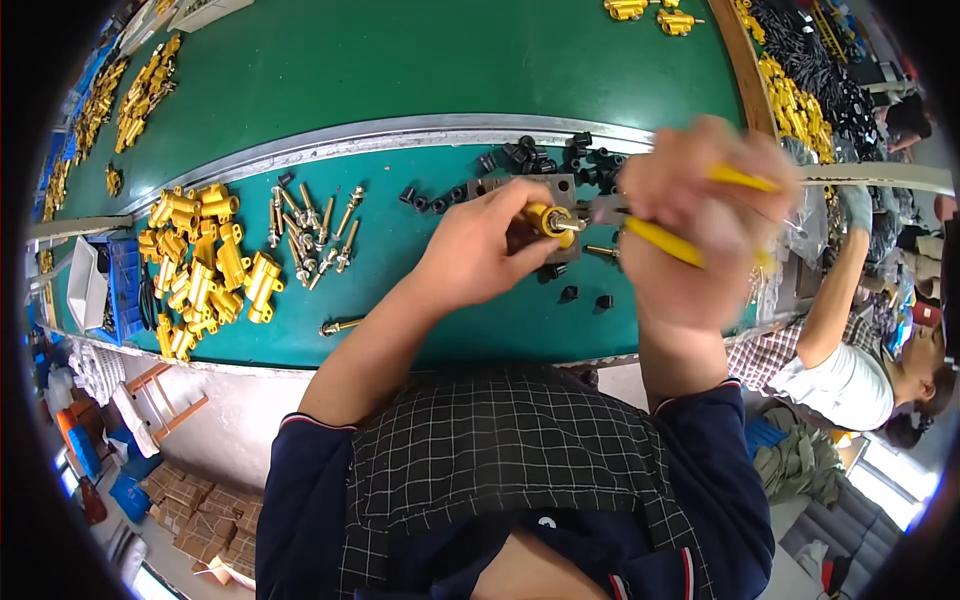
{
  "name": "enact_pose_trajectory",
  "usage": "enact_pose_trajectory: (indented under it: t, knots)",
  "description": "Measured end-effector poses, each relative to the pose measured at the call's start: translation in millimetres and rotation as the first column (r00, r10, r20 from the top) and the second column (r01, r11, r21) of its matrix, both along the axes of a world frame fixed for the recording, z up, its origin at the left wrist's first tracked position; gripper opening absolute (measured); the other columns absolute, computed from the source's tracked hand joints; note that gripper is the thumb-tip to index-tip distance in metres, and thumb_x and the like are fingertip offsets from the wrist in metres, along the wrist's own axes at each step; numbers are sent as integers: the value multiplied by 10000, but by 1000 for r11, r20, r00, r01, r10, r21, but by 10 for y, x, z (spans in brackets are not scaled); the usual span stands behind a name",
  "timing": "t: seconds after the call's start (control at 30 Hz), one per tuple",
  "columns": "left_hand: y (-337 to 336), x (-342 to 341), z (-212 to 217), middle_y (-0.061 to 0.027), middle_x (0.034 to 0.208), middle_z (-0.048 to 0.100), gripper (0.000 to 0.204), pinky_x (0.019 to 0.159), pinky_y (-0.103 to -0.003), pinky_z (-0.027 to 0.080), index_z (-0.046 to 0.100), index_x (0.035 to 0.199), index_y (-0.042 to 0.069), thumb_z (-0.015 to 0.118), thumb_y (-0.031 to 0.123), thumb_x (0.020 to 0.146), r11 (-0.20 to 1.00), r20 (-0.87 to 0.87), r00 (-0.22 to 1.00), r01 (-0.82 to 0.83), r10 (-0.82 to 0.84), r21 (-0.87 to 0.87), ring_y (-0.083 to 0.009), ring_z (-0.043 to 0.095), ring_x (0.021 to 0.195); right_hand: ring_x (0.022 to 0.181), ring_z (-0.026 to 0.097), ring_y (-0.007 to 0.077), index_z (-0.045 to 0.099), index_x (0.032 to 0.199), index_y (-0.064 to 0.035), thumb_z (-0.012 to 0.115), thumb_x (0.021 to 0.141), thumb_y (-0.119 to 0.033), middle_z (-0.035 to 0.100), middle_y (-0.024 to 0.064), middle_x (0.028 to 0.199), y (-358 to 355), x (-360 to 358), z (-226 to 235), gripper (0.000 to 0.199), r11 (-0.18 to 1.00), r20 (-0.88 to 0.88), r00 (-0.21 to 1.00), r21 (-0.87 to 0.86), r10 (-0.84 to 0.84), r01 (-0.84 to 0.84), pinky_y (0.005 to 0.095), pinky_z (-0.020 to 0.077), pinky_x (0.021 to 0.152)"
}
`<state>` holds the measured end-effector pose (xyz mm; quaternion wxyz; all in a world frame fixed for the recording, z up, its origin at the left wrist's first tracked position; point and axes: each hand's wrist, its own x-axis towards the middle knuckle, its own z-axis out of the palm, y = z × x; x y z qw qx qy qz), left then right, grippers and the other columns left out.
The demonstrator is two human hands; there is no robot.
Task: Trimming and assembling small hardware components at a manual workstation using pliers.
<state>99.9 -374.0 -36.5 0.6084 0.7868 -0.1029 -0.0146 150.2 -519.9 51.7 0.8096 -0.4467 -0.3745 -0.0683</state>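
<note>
My left hand [468, 248] is closed round a gold metal cylinder part [544, 216], which has a silvery stem in its end. It holds the part against a dark metal block [563, 187] with a hole in it. Yellow-handled pliers [664, 243] are gripped in my right hand [700, 235], which is smeared by motion. Their jaws point left at the stem; whether they touch it I cannot tell. Small black caps [525, 156] lie scattered behind and beside the block. One brass-coloured rod [602, 251] rests close to the pliers.
Several gold cylinder housings [202, 265] are heaped at the left, near a blue bin [124, 285]. Several threaded rods [318, 238] lie between heap and left hand. A metal rail [400, 130] crosses behind. A co-worker's arm [838, 290] reaches in at the right.
</note>
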Motion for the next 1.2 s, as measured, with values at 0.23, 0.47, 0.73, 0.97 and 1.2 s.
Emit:
enact_pose_trajectory:
  t: [0.23, 0.47, 0.73, 0.97, 1.2]
  knots:
    - [-38, -21, -63, -37, 831, 613, 287, 579, -332, 506, 588, 881, 91, 778, 231, 718, 943, 316, 930, -259, 187, 207, -243, 630, 694, 617, 359, 119, 439, 1168, -112, 556, 858, -135, 407, 44, 777, 66, -1, -59, 332, 984, -128, 988, -165, -91, 69, 247, 315, 534]
    - [4, 40, -105, -58, 729, 586, 330, 510, -321, 467, 557, 789, 61, 831, 186, 653, 918, 387, 913, -258, 129, 301, -224, 591, 613, 607, 377, 120, 436, 1109, -46, 518, 812, -27, 439, 61, 760, 23, -10, -18, 308, 997, 39, 999, -71, 22, -19, 253, 343, 513]
    - [-44, 2, -129, -43, 726, 537, 340, 500, -328, 459, 501, 754, 85, 790, 253, 695, 892, 400, 897, -327, 189, 313, -232, 578, 590, 591, 343, 115, 466, 1134, -110, 505, 823, -77, 397, 45, 755, 95, 14, 2, 315, 995, -241, 970, -99, -33, 9, 252, 339, 531]
    - [-85, -132, -133, -56, 702, 556, 279, 517, -332, 467, 540, 758, 69, 798, 153, 694, 913, 344, 916, -308, 208, 268, -232, 583, 607, 583, 380, 115, 476, 1110, -76, 514, 807, -52, 423, 53, 767, 82, 12, -63, 306, 994, -253, 966, -106, -55, 29, 252, 357, 508]
    - [899, -78, -194, -80, 829, 627, 112, 619, -395, 512, 630, 927, 116, 643, 175, 833, 701, 310, 915, -397, 257, 593, -292, 635, 723, 635, 410, 121, 446, 1196, -79, 547, 818, -138, 444, 64, 828, -139, -70, 15, 396, 989, -179, 976, 60, -126, 139, 250, 372, 545]
